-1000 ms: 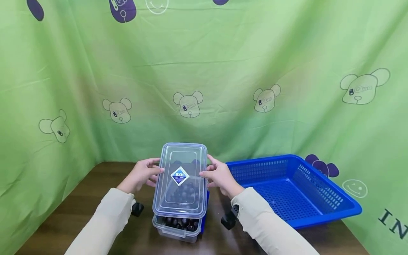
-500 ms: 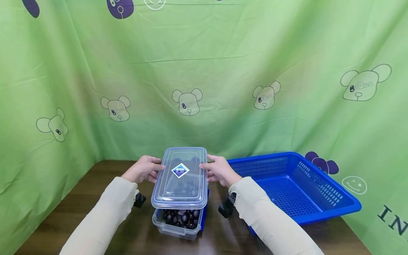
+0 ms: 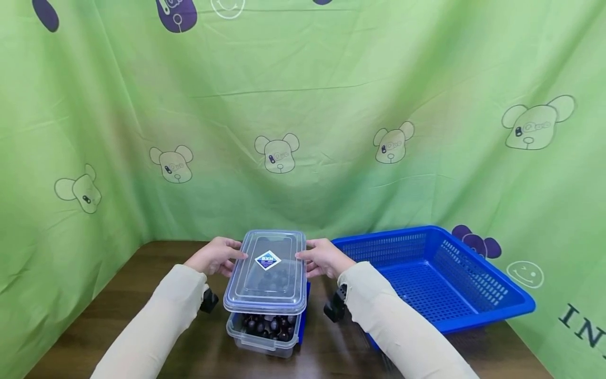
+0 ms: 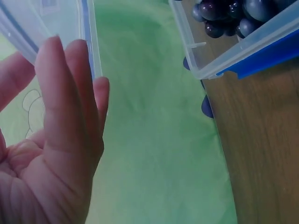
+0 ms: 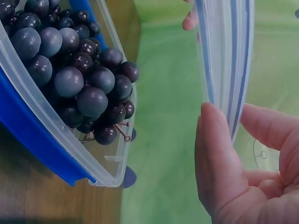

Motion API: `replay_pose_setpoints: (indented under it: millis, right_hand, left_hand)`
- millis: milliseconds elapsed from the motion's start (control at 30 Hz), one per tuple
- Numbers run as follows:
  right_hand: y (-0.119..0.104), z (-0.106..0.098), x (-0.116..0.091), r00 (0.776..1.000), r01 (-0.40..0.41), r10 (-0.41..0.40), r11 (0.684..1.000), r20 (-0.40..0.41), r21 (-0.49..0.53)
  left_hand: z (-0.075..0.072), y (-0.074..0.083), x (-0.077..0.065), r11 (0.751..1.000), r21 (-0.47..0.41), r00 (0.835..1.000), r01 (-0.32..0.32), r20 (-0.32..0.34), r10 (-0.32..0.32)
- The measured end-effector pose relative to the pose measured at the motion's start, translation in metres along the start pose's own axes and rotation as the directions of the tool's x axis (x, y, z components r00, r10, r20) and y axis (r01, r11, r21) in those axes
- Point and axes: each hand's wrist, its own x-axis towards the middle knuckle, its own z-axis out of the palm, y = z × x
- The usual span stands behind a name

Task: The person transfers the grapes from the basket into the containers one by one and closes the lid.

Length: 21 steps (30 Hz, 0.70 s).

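Note:
Both hands hold a clear plastic lid (image 3: pixel 265 287) with a blue-and-white diamond label, tilted over a clear food container (image 3: pixel 258 345). My left hand (image 3: pixel 216 257) pinches its left edge, thumb on top and fingers beneath. On the opposite edge, my right hand (image 3: pixel 326 258) grips between thumb and fingers; the right wrist view shows the lid's rim (image 5: pixel 229 60) between them. Dark purple grapes (image 5: pixel 70 79) with bits of stem fill the container, some heaped above its wall. A blue side flap (image 5: pixel 42 135) hangs along the container's side. The lid hides its far part in the head view.
A large blue perforated basket (image 3: pixel 416 287) stands to the right, behind the right forearm. The brown wooden table (image 3: pixel 128 300) ends at a green printed curtain (image 3: pixel 331 200) at the back and sides. Black wrist cameras (image 3: pixel 209 300) sit under both wrists.
The lid's far edge has come down, so it lies flatter than a second ago, and more grapes show below its near edge. Both hands keep their hold; the container stays put.

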Motion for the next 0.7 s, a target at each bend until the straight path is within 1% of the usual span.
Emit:
replay_pose_setpoints:
  millis: [100, 200, 400, 700]
  right_hand:
    - [0.000, 0.001, 0.001, 1.000, -0.002, 0.002, 1.000, -0.001, -0.022]
    - [-0.001, 0.002, 0.002, 1.000, -0.001, 0.000, 1.000, -0.023, -0.031]
    - [0.003, 0.005, 0.002, 0.998, -0.002, -0.002, 0.998, -0.058, -0.062]
    - [0.016, 0.011, 0.002, 0.996, 0.004, -0.011, 0.996, -0.084, -0.085]
  left_hand:
    - [0.001, -0.001, 0.001, 1.000, -0.001, 1.000, 0.004, -0.019, -0.004]
    - [0.003, -0.003, 0.002, 1.000, -0.003, 1.000, 0.002, -0.029, -0.002]
    - [0.007, -0.009, 0.005, 1.000, 0.026, 1.000, 0.015, -0.028, -0.015]
    - [0.011, -0.016, 0.006, 0.997, 0.080, 1.000, 0.012, -0.021, -0.010]
